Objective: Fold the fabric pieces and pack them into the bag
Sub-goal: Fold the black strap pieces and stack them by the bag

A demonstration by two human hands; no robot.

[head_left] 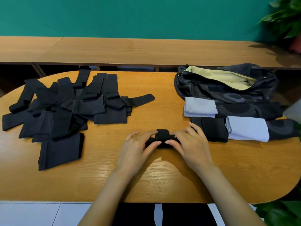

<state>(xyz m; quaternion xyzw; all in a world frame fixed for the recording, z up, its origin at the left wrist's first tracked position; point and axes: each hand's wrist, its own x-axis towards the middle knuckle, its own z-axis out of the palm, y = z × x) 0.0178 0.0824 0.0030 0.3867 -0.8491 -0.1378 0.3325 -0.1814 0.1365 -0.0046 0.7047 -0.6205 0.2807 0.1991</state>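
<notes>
A small black fabric piece (162,137), folded up tight, lies at the middle of the wooden table (162,176). My left hand (135,149) pinches its left end and my right hand (190,144) pinches its right end. A heap of several loose black fabric pieces (65,108) covers the table's left side. At the right stands a dark bag (228,88), open at the top with a pale lining showing. In front of it lie a folded black piece (210,128) and two folded light grey pieces (199,107) (247,128).
A long wooden bench (146,49) runs behind the table against a green wall. Potted plants stand at the far right (286,18) and at the lower right corner (283,212). Bare tabletop lies between the heap and the bag.
</notes>
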